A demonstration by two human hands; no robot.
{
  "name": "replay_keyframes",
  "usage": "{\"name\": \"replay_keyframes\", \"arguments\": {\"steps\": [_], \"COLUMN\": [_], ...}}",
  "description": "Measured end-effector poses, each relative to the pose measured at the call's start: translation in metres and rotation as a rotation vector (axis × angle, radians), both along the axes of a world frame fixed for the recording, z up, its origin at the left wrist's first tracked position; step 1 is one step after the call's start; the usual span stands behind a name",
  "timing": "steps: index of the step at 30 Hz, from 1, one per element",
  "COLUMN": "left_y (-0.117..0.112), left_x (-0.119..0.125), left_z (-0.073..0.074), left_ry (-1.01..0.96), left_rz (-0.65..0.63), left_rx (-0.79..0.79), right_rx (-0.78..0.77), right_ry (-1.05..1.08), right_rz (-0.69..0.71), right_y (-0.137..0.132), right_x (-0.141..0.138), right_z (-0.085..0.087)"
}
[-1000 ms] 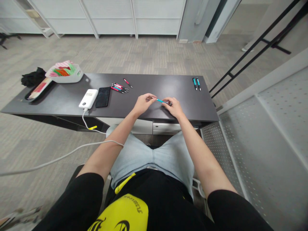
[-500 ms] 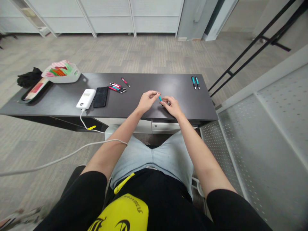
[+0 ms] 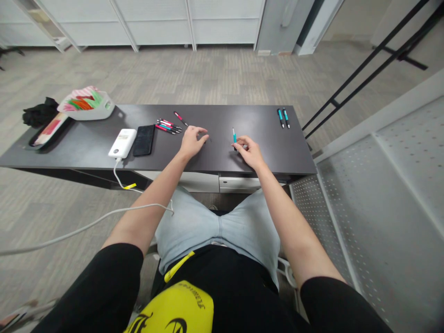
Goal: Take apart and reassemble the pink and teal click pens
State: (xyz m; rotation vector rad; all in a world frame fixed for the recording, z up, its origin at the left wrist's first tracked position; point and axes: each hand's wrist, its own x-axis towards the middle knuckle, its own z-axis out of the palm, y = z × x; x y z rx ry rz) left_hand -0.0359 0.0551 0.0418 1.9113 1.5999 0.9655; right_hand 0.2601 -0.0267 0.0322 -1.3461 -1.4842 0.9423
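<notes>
My right hand (image 3: 248, 152) pinches a teal pen barrel (image 3: 235, 138) upright above the desk, and a thin white refill sticks out of its top. My left hand (image 3: 193, 142) hovers at the desk's middle, thumb and fingers apart with nothing seen between them. Something small and dark (image 3: 210, 140) lies by its fingertips, too small to name. Left of that hand is a pile of red and teal pens (image 3: 168, 126), with a single red pen (image 3: 181, 118) just behind. Two teal-and-black pens (image 3: 283, 118) lie side by side at the far right.
A black phone (image 3: 144, 140) and a white power bank (image 3: 122, 143) with a white cable lie on the grey desk (image 3: 215, 159). Further left are a white basket (image 3: 100, 111), a dark tray (image 3: 45, 139) and black cloth (image 3: 40, 112). A perforated panel (image 3: 385, 185) stands at right.
My left hand has let go of the pen's tip end and moved left, its fingers parting. My right hand keeps the teal barrel, now more upright with the refill showing.
</notes>
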Motion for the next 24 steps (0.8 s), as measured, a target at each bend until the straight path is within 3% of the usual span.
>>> {"name": "replay_keyframes", "arguments": {"steps": [6,17,20,24], "left_y": [-0.007,-0.025,-0.032,-0.039], "left_x": [0.016,0.027,0.029,0.036], "left_z": [-0.006,-0.003,-0.005,-0.015], "left_ry": [0.190,0.150,0.037,-0.418], "left_rz": [-0.021,-0.064,-0.101,-0.055], "left_rx": [-0.006,0.038,0.025,-0.080], "right_rx": [0.002,-0.010,0.030,0.067], "right_ry": [-0.016,-0.046,-0.061,-0.096], "right_rz": [-0.015,-0.022,-0.015,0.007], "right_y": [0.002,0.002,0.003,0.003], "right_x": [0.002,0.002,0.004,0.007], "right_z": [-0.002,-0.002,-0.004,-0.006]}}
